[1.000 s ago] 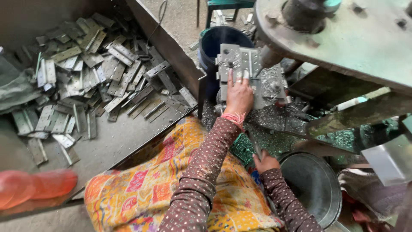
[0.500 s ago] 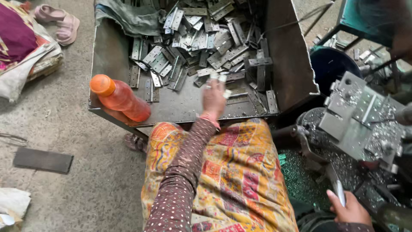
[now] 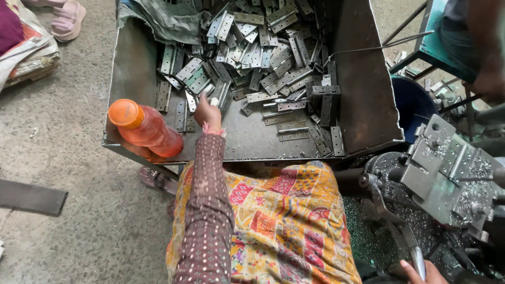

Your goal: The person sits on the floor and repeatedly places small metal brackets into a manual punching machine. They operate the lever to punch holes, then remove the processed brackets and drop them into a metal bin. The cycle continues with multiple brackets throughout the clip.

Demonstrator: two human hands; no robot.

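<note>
My left hand (image 3: 207, 112) reaches into a rusty metal tray (image 3: 363, 105), over the near left edge of a heap of grey metal hinges (image 3: 263, 58). Its fingers are closed around a hinge (image 3: 214, 100), of which only a pale tip shows. My right hand (image 3: 423, 272) is at the bottom edge, mostly cut off, with its fingers on a metal lever handle (image 3: 415, 255) beside the press machine (image 3: 447, 173). My patterned sleeve and a colourful cloth (image 3: 284, 226) over my lap fill the lower middle.
An orange bottle (image 3: 144, 130) lies at the tray's near left corner. A grey sack (image 3: 163, 18) sits at the tray's back left. Metal shavings cover the machine. A blue bucket (image 3: 413, 105) stands right of the tray. Another person's arm (image 3: 489, 58) is at top right. Sandals (image 3: 66, 18) lie on the concrete floor.
My left hand left the machine jig, swung over to the tray and has now moved left along the hinge pile. My view has turned toward the tray.
</note>
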